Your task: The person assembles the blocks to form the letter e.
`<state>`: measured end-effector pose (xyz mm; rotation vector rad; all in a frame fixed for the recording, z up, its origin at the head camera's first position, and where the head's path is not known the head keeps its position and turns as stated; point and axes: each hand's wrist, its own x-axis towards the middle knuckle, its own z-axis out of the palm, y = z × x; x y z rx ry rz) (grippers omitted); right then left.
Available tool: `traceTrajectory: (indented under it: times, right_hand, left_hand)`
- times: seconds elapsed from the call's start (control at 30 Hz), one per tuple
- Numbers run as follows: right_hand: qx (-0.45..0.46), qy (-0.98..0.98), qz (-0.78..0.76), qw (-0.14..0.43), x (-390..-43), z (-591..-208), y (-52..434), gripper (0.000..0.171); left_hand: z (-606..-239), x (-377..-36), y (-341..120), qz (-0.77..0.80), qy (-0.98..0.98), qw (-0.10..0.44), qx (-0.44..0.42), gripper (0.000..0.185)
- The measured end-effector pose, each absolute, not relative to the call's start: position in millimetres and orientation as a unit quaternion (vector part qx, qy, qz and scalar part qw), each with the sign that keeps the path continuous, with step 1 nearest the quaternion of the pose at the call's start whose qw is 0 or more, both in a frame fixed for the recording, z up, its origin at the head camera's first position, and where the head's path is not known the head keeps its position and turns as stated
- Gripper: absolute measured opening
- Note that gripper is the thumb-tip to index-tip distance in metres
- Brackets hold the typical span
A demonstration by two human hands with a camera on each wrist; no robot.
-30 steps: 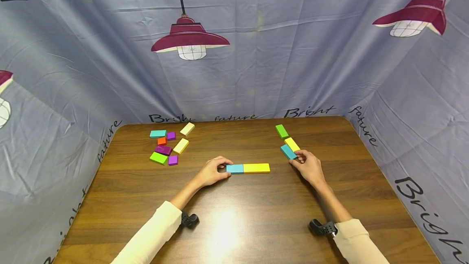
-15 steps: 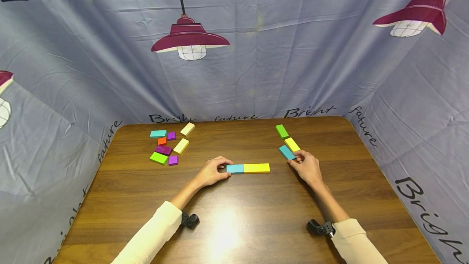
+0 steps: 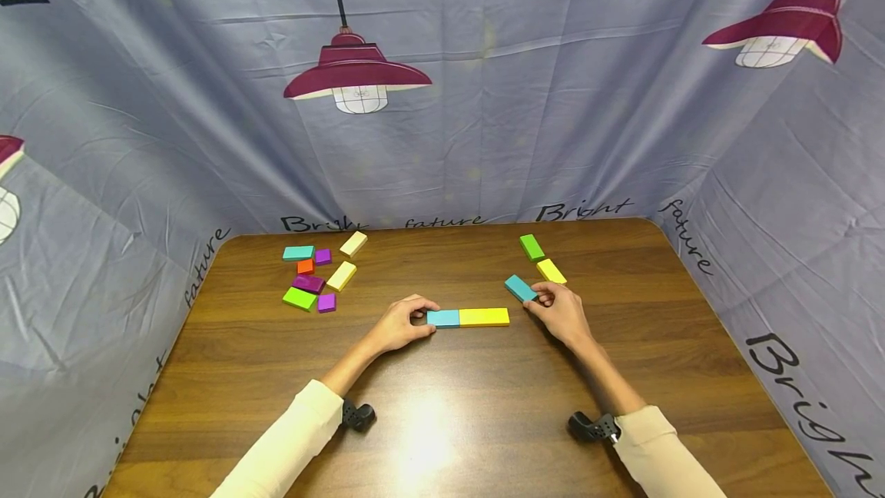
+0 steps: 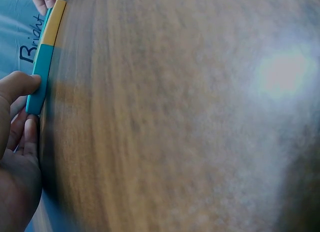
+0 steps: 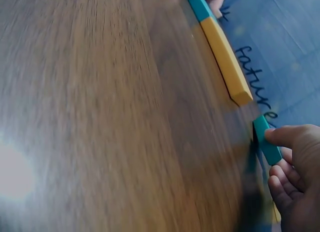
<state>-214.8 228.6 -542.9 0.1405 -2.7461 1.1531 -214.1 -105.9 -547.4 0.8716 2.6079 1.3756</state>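
While your left hand (image 3: 399, 324) rests on the wooden surface (image 3: 442, 421) near the middle of the frame, its curled fingers pinch the left end of a teal block (image 3: 443, 318), which lies flat and end to end against a longer yellow block (image 3: 484, 317); the two touch and form one straight row. In the left wrist view your thumb and fingers (image 4: 20, 87) close on that teal block's (image 4: 40, 77) near end.

Your right hand (image 3: 558, 312) sits just right of the row, and its grip pinches a second teal block (image 3: 520, 288) between thumb and fingertips. That block is tilted diagonally, above and to the right of the yellow block's right end, near it but apart. The right wrist view shows your thumb (image 5: 285, 137) on the second teal block (image 5: 266, 142), with a gap between it and the yellow block (image 5: 225, 62).

Right of centre, further up the frame, a small yellow block (image 3: 551, 271) and a green block (image 3: 531, 247) lie in a slanted line. At centre left you see a loose cluster: a teal piece (image 3: 298, 253), two cream blocks (image 3: 353, 243), an orange piece (image 3: 306, 266), purple pieces (image 3: 308, 283) and a bright green block (image 3: 299, 298). Lamp-printed cloth (image 3: 442, 98) hangs behind the surface.
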Motion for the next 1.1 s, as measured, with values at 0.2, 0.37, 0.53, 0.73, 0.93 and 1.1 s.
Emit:
traceTrajectory:
  times: [0.2, 0.37, 0.53, 0.73, 0.93, 1.1]
  right_hand:
    - [0.061, -0.912, 0.398, 0.075, -217, -544, 215, 0.034]
    - [0.071, -0.909, 0.404, 0.067, -217, -546, 209, 0.033]
    - [0.078, -0.907, 0.409, 0.058, -218, -544, 206, 0.033]
    - [0.081, -0.907, 0.41, 0.048, -218, -544, 205, 0.035]
    - [0.082, -0.908, 0.409, 0.038, -218, -543, 206, 0.035]
    - [0.085, -0.908, 0.409, 0.034, -218, -543, 207, 0.032]
  left_hand:
    - [-547, -214, -106, 0.448, 0.848, 0.033, 0.282, 0.031]
    - [-548, -215, -106, 0.447, 0.849, 0.034, 0.28, 0.031]
    - [-548, -215, -106, 0.447, 0.848, 0.031, 0.284, 0.031]
    - [-547, -214, -106, 0.447, 0.846, 0.027, 0.29, 0.031]
    - [-546, -214, -106, 0.449, 0.846, 0.027, 0.288, 0.031]
    - [-548, -215, -106, 0.447, 0.848, 0.032, 0.283, 0.031]
